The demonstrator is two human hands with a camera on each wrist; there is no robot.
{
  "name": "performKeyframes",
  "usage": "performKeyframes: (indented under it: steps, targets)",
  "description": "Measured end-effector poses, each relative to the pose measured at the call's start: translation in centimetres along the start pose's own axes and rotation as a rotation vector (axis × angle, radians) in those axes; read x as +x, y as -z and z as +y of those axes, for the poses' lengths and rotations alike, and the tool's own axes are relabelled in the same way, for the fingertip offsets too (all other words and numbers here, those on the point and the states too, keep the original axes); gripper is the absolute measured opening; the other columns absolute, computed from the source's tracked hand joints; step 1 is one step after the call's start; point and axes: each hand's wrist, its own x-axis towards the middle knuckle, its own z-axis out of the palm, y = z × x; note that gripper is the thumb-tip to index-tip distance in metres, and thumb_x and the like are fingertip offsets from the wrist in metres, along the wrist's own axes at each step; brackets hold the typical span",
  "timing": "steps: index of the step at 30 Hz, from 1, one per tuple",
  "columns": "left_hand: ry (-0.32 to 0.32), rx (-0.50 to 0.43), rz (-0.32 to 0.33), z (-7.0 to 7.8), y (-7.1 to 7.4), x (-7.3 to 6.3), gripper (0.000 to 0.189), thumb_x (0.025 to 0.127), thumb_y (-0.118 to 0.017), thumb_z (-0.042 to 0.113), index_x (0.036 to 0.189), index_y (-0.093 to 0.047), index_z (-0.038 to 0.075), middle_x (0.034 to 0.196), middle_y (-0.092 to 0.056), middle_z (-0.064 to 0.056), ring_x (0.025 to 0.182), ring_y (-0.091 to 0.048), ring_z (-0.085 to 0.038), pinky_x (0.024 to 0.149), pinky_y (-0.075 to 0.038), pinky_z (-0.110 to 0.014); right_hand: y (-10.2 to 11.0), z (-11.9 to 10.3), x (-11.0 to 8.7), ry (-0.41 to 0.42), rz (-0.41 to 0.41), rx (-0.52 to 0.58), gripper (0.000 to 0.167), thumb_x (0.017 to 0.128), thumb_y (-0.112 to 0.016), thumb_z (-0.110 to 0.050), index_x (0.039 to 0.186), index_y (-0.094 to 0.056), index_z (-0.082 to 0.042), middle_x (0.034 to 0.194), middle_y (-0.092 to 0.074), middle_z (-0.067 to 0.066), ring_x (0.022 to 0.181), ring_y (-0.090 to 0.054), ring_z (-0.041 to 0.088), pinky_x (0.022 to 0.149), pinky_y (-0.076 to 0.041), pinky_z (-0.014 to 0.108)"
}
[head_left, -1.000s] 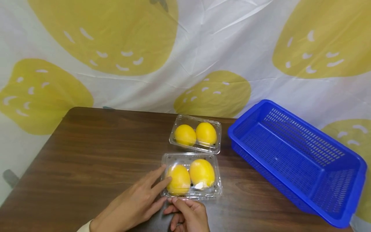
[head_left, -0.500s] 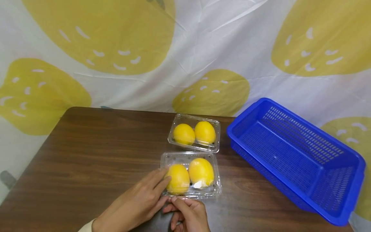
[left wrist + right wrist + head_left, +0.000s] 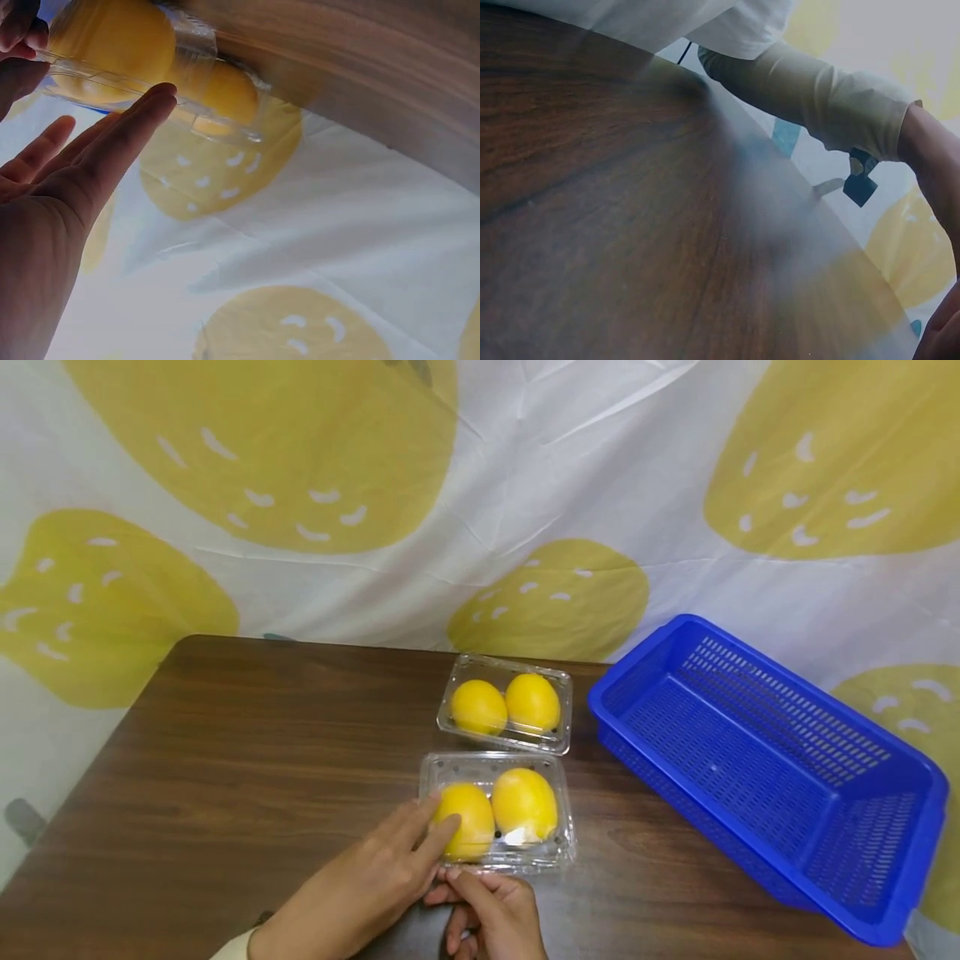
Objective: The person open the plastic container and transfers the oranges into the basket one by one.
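A clear plastic fruit box with a lid lies at the front of the table, two yellow fruits inside. Along its left side, my left hand rests with fingers extended over the lid. In the left wrist view these straight fingers lie along the plastic wall. My right hand pinches the box's front edge near the left corner with thumb and forefinger, its other fingers curled. Behind stands a second clear box, also with two yellow fruits and untouched by either hand.
A blue perforated basket stands to the right, angled across the table corner. Dark wood tabletop surrounds the boxes. A white curtain printed with yellow shapes hangs behind the table's back edge.
My left hand has shifted slightly right, its fingers reaching further over the lid of the front box. The right hand keeps its pinch at the front edge.
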Motion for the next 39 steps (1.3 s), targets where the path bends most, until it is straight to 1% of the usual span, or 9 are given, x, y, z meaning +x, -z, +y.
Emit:
performKeyframes:
  steps: [8,13,17,21,28,30,33,36,39]
  targets:
    - [-0.107,0.264,-0.041,0.9,0.3,0.4,0.069,0.083,-0.089,0.005,0.145,-0.061,-0.002,0.144,-0.062,-0.032,0.118,-0.073,-0.037,0.099,-0.063,-0.043,0.0,0.0,0.1,-0.003,0.047,0.001,0.028,0.105,-0.07,-0.018,0.113,-0.081,0.007,0.088,-0.081,0.005,0.045,-0.058,0.006,0.041,-0.049,0.019]
    - [-0.123,0.334,-0.059,1.4,0.1,1.0,0.063,0.083,-0.087,0.003,0.141,-0.064,-0.003,0.137,-0.066,-0.034,0.115,-0.074,-0.038,0.095,-0.065,-0.044,0.0,0.0,0.1,-0.01,0.076,0.01,0.027,0.103,-0.071,-0.018,0.103,-0.08,0.007,0.067,-0.072,0.002,0.042,-0.056,0.006,0.039,-0.048,0.019]
    - [-0.114,0.36,-0.042,1.7,-0.1,1.3,0.039,0.101,-0.05,-0.008,0.137,-0.065,-0.006,0.132,-0.069,-0.034,0.111,-0.075,-0.037,0.095,-0.065,-0.044,-0.1,-0.1,0.2,-0.014,0.089,0.022,0.024,0.103,-0.071,-0.017,0.098,-0.08,0.005,0.055,-0.064,0.001,0.041,-0.054,0.006,0.038,-0.047,0.019]
    - [-0.146,0.46,-0.017,1.7,-0.3,1.3,0.061,0.104,-0.011,-0.01,0.129,-0.067,-0.008,0.128,-0.072,-0.03,0.111,-0.075,-0.035,0.095,-0.065,-0.042,-0.2,0.0,0.2,-0.004,0.098,0.022,0.025,0.103,-0.074,-0.019,0.103,-0.082,0.004,0.062,-0.069,0.002,0.041,-0.054,0.006,0.038,-0.047,0.019]
    - [-0.171,0.513,-0.023,1.5,-0.3,1.2,0.065,0.107,-0.007,-0.013,0.126,-0.069,-0.008,0.127,-0.074,-0.028,0.115,-0.075,-0.033,0.095,-0.065,-0.041,-0.3,-0.2,0.0,-0.003,0.099,0.016,0.025,0.102,-0.075,-0.019,0.104,-0.082,0.005,0.076,-0.076,0.005,0.042,-0.054,0.005,0.037,-0.045,0.019]
    - [-0.171,0.502,-0.025,1.4,-0.2,1.2,0.06,0.107,-0.011,-0.012,0.126,-0.069,-0.008,0.127,-0.074,-0.028,0.114,-0.075,-0.033,0.095,-0.064,-0.042,-0.3,-0.1,0.0,0.004,0.097,0.016,0.026,0.103,-0.075,-0.019,0.105,-0.082,0.006,0.078,-0.077,0.005,0.042,-0.055,0.006,0.037,-0.045,0.019]
    - [-0.12,0.382,-0.028,1.2,0.0,1.3,0.028,0.116,-0.048,0.005,0.128,-0.069,-0.009,0.128,-0.072,-0.031,0.11,-0.076,-0.034,0.095,-0.065,-0.042,-0.2,0.0,0.1,0.016,0.083,0.015,0.026,0.104,-0.073,-0.017,0.11,-0.081,0.006,0.084,-0.079,0.005,0.043,-0.055,0.005,0.038,-0.045,0.019]
    - [-0.049,0.235,-0.031,1.1,0.3,1.3,0.045,0.098,-0.084,0.017,0.131,-0.068,-0.011,0.132,-0.07,-0.033,0.108,-0.076,-0.035,0.095,-0.065,-0.043,-0.1,-0.1,-0.1,0.021,0.056,0.007,0.027,0.104,-0.072,-0.017,0.113,-0.08,0.007,0.09,-0.081,0.006,0.044,-0.055,0.005,0.038,-0.045,0.018]
    - [-0.008,0.148,-0.039,1.0,0.6,1.2,0.055,0.088,-0.091,0.007,0.133,-0.068,-0.011,0.136,-0.069,-0.034,0.11,-0.076,-0.036,0.095,-0.065,-0.043,-0.1,-0.1,-0.2,0.023,0.032,-0.001,0.029,0.105,-0.072,-0.019,0.117,-0.079,0.007,0.094,-0.082,0.007,0.046,-0.055,0.004,0.039,-0.044,0.018]
